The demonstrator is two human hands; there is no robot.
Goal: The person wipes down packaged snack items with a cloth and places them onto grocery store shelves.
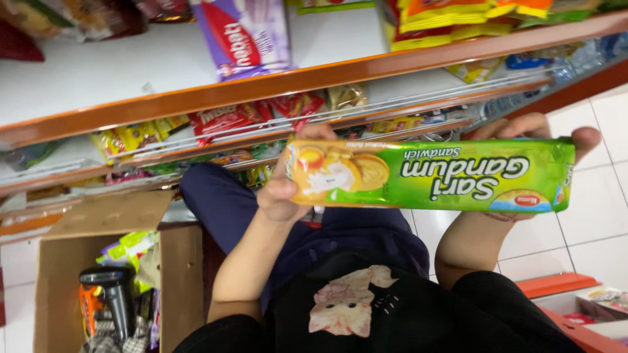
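Note:
I hold a long green and yellow biscuit pack (432, 175) level in front of me, one hand at each end. My left hand (282, 191) grips the yellow end, thumb over the front. Behind the green end is my right hand (531, 127), its fingertips showing above the pack and past its right edge. The pack hangs in front of the lower store shelves, above my dark-trousered lap (340, 242).
Orange-edged white shelves (275, 82) run across the top, holding a purple pack (245, 36) and red, yellow and orange snack bags. An open cardboard box (176, 274) at lower left holds packets and a black handheld device (111, 291). White floor tiles lie right.

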